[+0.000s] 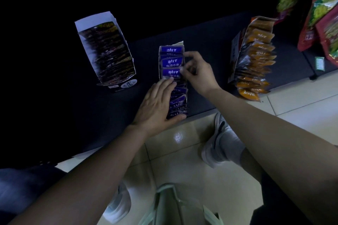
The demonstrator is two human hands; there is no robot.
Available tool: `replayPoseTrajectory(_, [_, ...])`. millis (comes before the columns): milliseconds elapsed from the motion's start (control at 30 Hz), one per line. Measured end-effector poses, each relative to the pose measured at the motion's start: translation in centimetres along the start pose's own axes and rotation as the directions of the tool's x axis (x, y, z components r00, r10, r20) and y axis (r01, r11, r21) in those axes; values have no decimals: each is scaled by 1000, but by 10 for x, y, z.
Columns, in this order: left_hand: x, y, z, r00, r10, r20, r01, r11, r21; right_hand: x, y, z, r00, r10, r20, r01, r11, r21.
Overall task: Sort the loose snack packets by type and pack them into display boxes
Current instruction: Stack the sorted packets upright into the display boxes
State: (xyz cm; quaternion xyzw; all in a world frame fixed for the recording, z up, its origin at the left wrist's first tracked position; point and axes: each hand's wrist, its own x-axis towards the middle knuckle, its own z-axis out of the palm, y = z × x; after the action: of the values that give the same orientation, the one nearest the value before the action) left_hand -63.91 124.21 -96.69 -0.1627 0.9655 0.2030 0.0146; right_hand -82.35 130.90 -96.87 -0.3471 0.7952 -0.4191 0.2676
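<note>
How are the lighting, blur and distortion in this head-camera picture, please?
Head view: dim overall, upper left nearly black; a small glare spot on the floor tile; the right hand looks motion-blurred at the fingers; the purple packets have legible print; wide-angle stretch swells the forearms.

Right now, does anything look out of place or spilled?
Yes: the orange packets overflow the right display box; the nearest ones hang past the dark table's edge.

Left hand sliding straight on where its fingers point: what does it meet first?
Probably the purple foil snack packet pinched by the right hand, right at the left hand's fingertips; depth unclear.
</note>
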Motion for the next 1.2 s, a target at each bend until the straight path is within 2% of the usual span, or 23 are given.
replayPoseTrajectory(100, [1,1,-2,1000,-5,26,5,1000,7,0,-1,2,999,-32,-12,33,999,10])
replayPoseTrajectory(233, [3,2,-4,999,-18,49,17,999,36,-4,4,-4,985,-168,29,170,983,-67])
replayPoseTrajectory(400, [8,-1,-6,999,-30,33,28,997,77,-4,5,-11,972,-225,62,232,962,-148])
replayPoseTrajectory(500, [12,-3,-6,997,-70,22,67,992,103,-8,0,-4,972,-98,213,114,992,-61])
replayPoseTrajectory(567, [15,-6,-5,995,-91,50,87,994,67,-13,-4,2,969,-1,249,-9,999,41])
replayPoseTrajectory(600, [17,-6,-5,994,-93,58,92,995,30,-15,-4,3,975,28,222,-52,994,100])
replayPoseTrajectory(700, [23,-8,-6,989,-121,89,134,978,-158,-22,3,6,998,55,-5,-53,986,158])
replayPoseTrajectory(767, [26,-9,-4,983,-144,111,171,941,-292,-30,7,9,993,115,6,-113,960,256])
replayPoseTrajectory(900, [30,-3,4,984,-168,60,176,859,-481,-43,3,19,971,124,205,-194,908,370])
replayPoseTrajectory(1033, [31,5,9,985,-170,38,157,776,-611,-47,1,24,976,113,187,-178,906,384])
replayPoseTrajectory(1067, [34,9,10,981,-189,53,177,735,-655,-48,1,26,979,110,170,-168,910,380])
replayPoseTrajectory(1133, [41,18,9,957,-279,75,231,586,-777,-50,3,31,988,99,120,-136,923,359])
replayPoseTrajectory(1200, [46,23,10,933,-356,50,226,472,-852,-51,3,37,994,86,62,-102,940,326])
